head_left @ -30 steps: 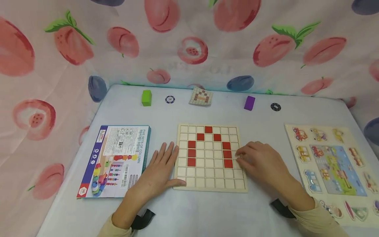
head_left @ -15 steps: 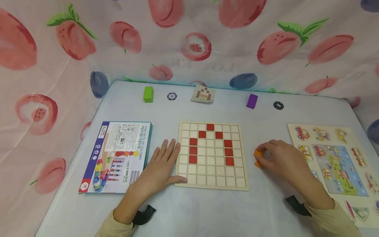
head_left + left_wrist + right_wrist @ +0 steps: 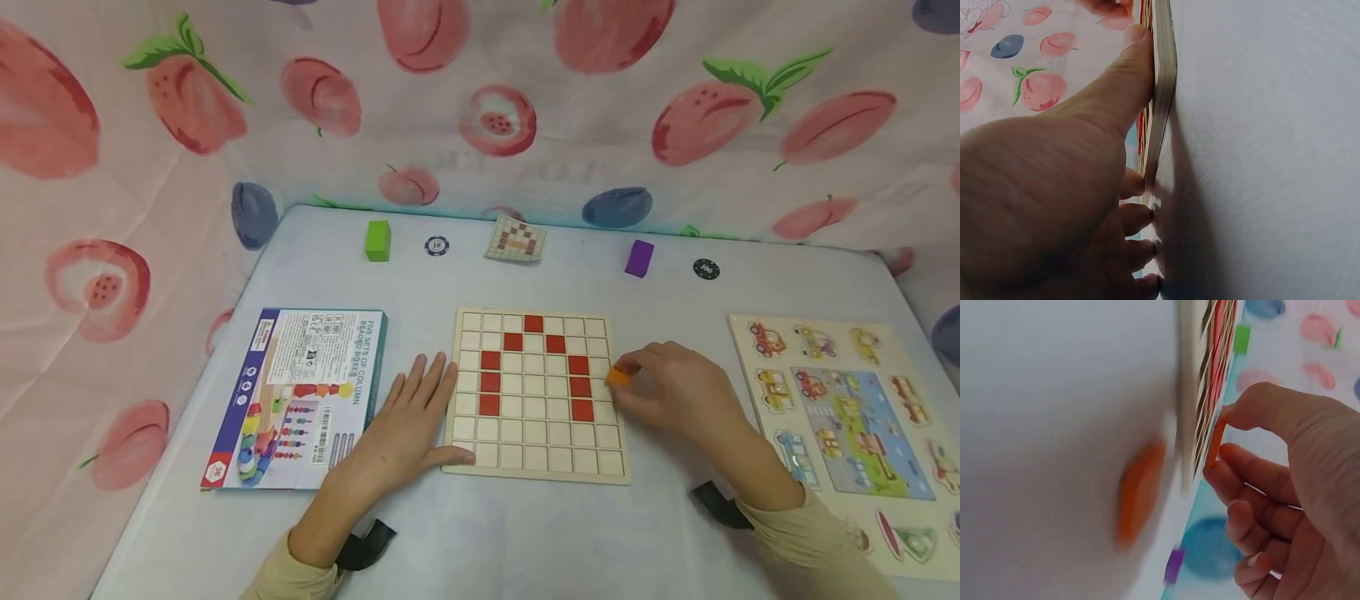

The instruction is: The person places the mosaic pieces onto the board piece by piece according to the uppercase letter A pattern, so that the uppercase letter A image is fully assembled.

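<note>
A square wooden grid board point(image 3: 522, 435) lies mid-table, with several red tiles point(image 3: 581, 387) set in an arch-like pattern in its cells. My left hand point(image 3: 401, 425) lies with straight fingers beside its left edge, the thumb over the lower left corner. At the right edge, my right hand point(image 3: 678, 392) pinches a thin orange tile point(image 3: 619, 377) between thumb and fingers; the right wrist view shows this orange tile point(image 3: 1215, 442) edge-on. Lower on the white tabletop, that view also has a blurred second orange piece point(image 3: 1141, 495), which the right hand hides from the head view.
To the left lies a beaded-column toy box point(image 3: 300, 396). A vehicle puzzle board point(image 3: 847, 408) is at right. Along the back stand a green block point(image 3: 378, 242), a chip point(image 3: 437, 246), a pattern card point(image 3: 516, 240), a purple block point(image 3: 639, 259) and a black chip point(image 3: 707, 268).
My right hand went from the board's right edge out to the orange pieces on the right, then came back left with an orange tile. My left hand stays put.
</note>
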The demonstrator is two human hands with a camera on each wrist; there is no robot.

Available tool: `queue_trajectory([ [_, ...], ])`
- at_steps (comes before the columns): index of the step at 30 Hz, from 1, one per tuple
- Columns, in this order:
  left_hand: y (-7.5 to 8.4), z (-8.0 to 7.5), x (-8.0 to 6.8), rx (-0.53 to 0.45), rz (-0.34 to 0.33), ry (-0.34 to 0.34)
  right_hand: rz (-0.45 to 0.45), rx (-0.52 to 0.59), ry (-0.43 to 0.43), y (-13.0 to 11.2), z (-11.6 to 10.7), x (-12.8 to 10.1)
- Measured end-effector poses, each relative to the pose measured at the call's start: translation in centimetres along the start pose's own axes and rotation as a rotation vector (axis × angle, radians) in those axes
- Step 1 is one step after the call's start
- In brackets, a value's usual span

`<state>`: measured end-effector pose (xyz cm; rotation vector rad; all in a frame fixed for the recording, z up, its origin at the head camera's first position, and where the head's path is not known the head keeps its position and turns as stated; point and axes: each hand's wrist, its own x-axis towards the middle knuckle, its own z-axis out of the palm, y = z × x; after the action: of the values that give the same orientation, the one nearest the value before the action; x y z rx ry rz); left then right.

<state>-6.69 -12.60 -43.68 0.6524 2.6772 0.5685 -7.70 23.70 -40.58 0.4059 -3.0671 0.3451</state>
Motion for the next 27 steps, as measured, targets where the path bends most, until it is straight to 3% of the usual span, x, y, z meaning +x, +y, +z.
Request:
queue_trajectory([
  [8,0.0,0.1,-0.2,-0.005,-0.012,-0.004,-0.236,0.028,0.01,-5.9,2.7,2.9],
  [12,0.0,0.1,-0.3,-0.006,-0.012,-0.011,-0.313,0.035,-0.007,-7.9,3.5,4.1],
  [18,0.0,0.0,-0.3,0.003,-0.005,-0.01,-0.335,0.014,-0.025,-9.2,3.8,5.3],
  [27,0.0,0.0,-0.1,0.008,-0.003,-0.007,-0.326,0.017,-0.024,-8.9,3.6,5.1],
])
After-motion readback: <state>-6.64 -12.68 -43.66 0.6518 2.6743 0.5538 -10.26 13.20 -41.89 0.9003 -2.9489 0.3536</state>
